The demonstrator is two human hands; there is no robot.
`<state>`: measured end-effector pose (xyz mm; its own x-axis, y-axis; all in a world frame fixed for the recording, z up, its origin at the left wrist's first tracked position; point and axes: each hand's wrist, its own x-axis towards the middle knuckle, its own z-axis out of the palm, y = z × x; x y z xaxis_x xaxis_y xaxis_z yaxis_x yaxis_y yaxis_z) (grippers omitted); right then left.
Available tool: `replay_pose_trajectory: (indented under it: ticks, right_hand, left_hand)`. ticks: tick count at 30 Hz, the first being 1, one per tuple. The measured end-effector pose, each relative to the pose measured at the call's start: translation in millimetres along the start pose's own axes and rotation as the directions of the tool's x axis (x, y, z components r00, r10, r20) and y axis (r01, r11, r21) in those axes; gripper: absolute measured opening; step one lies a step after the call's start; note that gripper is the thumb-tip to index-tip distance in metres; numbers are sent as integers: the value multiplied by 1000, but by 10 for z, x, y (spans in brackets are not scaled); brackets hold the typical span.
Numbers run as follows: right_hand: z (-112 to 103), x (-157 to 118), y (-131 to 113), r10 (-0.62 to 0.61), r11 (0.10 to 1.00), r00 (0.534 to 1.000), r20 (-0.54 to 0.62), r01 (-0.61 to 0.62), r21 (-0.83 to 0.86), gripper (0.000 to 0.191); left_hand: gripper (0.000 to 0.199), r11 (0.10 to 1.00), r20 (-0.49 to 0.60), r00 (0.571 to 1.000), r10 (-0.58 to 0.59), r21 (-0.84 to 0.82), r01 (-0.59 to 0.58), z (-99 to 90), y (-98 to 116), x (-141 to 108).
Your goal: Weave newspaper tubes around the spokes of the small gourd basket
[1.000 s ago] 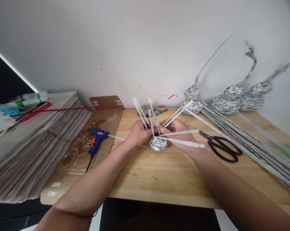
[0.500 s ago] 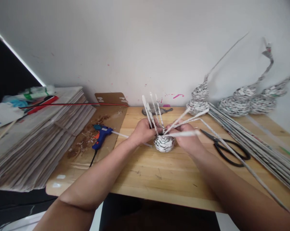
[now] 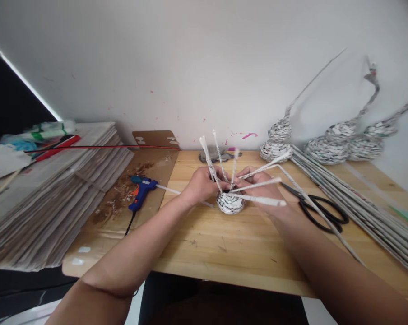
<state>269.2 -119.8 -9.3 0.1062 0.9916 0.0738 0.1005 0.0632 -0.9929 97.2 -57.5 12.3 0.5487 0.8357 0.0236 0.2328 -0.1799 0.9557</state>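
While the woven paper ball point(image 3: 230, 204) is sitting just nearside, between left hand point(image 3: 200, 184) and right hand point(image 3: 258, 198), spokes point(image 3: 263, 183) are fanning up/right; both hands are curling half-closed, exact hold hidden, neither clearly nearer.

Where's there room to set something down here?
The table is bare between the forearms, from the woven ball to the near edge. Crowded: right, with scissors and paper sticks; left, with glue gun and newspaper stack.

On table point(image 3: 197, 253): woven ball point(image 3: 230, 203), 1, centre. Left: glue gun point(image 3: 142, 193), 1, on cardboard point(image 3: 99, 232); farther left, paper stack point(image 3: 55, 194), 1. Right: scissors point(image 3: 307, 198), 1 pair; beyond, paper rods point(image 3: 353, 205), 1 bundle. Behind, right, near wall point(image 3: 190, 58): double-bulbed woven pieces point(image 3: 276, 146), 3.
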Motion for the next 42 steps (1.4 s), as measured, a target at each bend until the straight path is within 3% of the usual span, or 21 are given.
replay_pose_trajectory:
  ticks: [5,10,19,22,25,29,33,37,42]
  right_hand:
    - [-94,2,-65,38,995,989,142,-50,83,20]
    - [-144,10,-127,85,988,979,187,-107,110,17]
    - [-125,87,4,155,968,982,108,-173,180,25]
    - [-89,79,-10,125,989,992,19,-126,82,19]
    - [-54,26,-119,71,996,997,-7,-71,-47,12]
    - [-49,-15,-212,14,996,1000,24,-12,-91,12]
    - [-72,8,-156,8,1000,1000,-22,-7,16,17]
    - [-66,-1,-150,14,996,1000,4,-14,86,23]
    - [-37,-20,-196,10,1000,1000,-25,-10,-11,21]
  left_hand:
    - [9,998,-46,999,29,65,-26,9,-3,-7]
    - [7,997,-40,999,26,72,-23,13,-3,5]
    - [6,984,41,984,173,41,-175,7,-51,3]
    - [10,978,98,973,209,8,-210,-18,-66,-4]
    - [9,968,173,959,222,80,-239,-54,-39,-25]
    - [8,964,182,968,175,168,-206,-70,17,-53]
    - [10,980,182,973,144,108,-166,-64,20,-49]
    - [21,992,137,987,83,85,-96,-71,23,-40]
    - [13,995,232,972,44,72,-62,-89,60,-41]
